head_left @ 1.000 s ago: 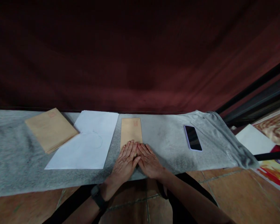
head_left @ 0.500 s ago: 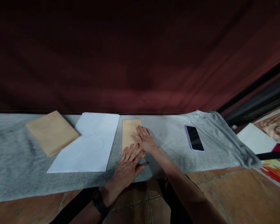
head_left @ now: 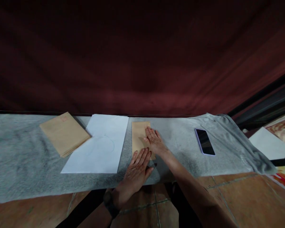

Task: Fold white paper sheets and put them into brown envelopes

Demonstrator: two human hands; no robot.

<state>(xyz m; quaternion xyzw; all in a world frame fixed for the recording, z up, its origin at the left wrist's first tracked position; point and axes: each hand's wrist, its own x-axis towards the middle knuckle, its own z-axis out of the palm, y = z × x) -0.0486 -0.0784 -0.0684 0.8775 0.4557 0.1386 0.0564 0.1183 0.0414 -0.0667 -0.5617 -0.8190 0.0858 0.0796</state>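
A brown paper envelope [head_left: 138, 134] lies lengthwise on the grey cloth in front of me. My left hand [head_left: 139, 167] rests flat over its near end, fingers stretched out, a dark band on the wrist. Across the envelope's right side lies my right hand [head_left: 155, 142], also flat with fingers extended. Neither hand grips anything. Left of the envelope is a stack of white paper [head_left: 104, 145] with a faint curved line on the top sheet. A pile of brown envelopes [head_left: 64, 133] overlaps that paper's left edge.
A phone with a purple case [head_left: 205, 142] lies to the right on the grey cloth [head_left: 175, 139]. Behind the covered surface hangs a dark red curtain [head_left: 142, 79]. Tiled floor [head_left: 247, 196] shows below the front edge. A white board-like sheet [head_left: 269, 144] is at the far right.
The whole scene has shifted slightly to the right as the head view turned left. Both hands stay flat on the envelope, with little visible movement against it.
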